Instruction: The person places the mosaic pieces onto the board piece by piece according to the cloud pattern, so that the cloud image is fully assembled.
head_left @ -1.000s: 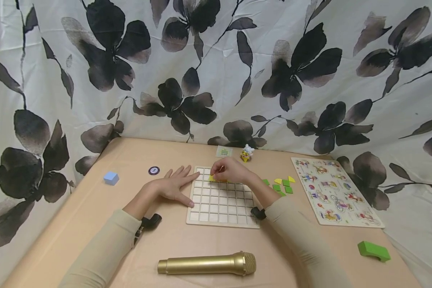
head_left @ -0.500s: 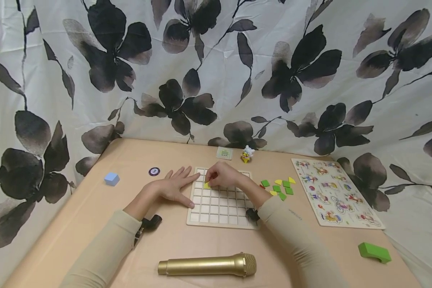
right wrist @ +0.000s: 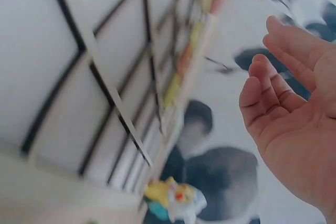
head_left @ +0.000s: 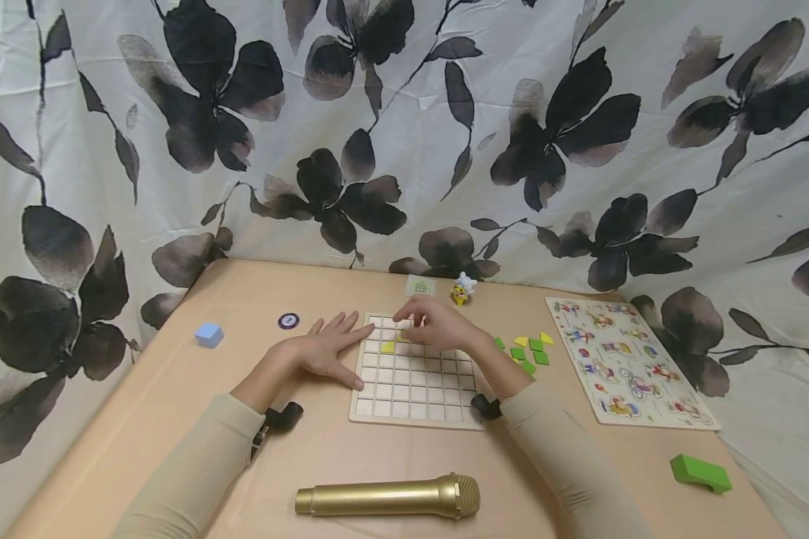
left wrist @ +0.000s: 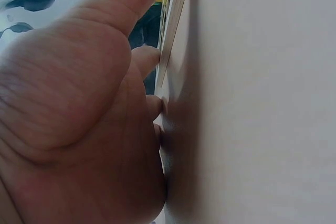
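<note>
Your left hand lies low with its fingers straight and fanned apart, the thumb stretched well away from them. Your right hand has its fingers loosely bent, with a gap between the fingertips. Your left forearm and right forearm, both in beige sleeves, slant inward toward each other.

Near microphone glossy, metallic (rough mesh head); grid board wooden; far curtain creased cloth; figurine, blurred, perhaps plastic.
</note>
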Available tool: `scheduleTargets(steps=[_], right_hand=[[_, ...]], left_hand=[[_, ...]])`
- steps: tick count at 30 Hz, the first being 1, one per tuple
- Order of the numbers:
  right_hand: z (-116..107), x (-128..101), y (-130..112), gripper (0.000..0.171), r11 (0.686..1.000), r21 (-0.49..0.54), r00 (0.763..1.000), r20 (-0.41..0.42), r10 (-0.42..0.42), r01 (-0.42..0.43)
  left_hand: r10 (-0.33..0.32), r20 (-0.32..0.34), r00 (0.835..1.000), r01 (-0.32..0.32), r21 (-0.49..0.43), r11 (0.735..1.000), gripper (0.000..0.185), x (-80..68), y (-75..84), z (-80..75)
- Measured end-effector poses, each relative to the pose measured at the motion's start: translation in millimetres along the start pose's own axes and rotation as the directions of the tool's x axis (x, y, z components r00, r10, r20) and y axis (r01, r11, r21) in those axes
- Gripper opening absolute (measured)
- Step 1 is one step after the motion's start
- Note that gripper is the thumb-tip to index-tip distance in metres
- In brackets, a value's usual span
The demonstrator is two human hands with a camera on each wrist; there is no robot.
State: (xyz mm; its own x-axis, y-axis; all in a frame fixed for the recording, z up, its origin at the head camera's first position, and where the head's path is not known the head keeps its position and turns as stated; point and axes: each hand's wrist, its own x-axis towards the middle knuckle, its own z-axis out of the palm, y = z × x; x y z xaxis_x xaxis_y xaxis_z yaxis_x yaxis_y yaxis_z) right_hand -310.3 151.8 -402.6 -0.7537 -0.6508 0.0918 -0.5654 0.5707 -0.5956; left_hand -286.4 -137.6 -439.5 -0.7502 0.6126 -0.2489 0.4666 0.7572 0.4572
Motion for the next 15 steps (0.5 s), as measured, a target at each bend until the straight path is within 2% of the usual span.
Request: scheduleTargets(steps=[4, 8, 15], right_hand=[[-17.1, -20.4, 3.1, 0.030, 0.999, 0.046, 0.995, -0.099, 0.009, -0.005], [-29.8, -40.3, 9.9, 0.030, 0.998, 0.045, 0.983, -0.175, 0.051, -0.044], [-50.4, -74.0, 34.9, 0.034, 0.983, 0.025, 0.946, -0.271, 0.179, -0.179]], left_hand=[[-0.002, -0.005, 1.000, 0.001, -0.020, 1.000, 0.117, -0.3, -0.8, 0.7], [-0.005, -0.009, 1.000, 0.005, -0.026, 1.000, 0.118, -0.9, -1.0, 1.2], [-0.008, -0.004, 1.000, 0.008, -0.013, 1.000, 0.117, 1.3, 0.1, 1.6]])
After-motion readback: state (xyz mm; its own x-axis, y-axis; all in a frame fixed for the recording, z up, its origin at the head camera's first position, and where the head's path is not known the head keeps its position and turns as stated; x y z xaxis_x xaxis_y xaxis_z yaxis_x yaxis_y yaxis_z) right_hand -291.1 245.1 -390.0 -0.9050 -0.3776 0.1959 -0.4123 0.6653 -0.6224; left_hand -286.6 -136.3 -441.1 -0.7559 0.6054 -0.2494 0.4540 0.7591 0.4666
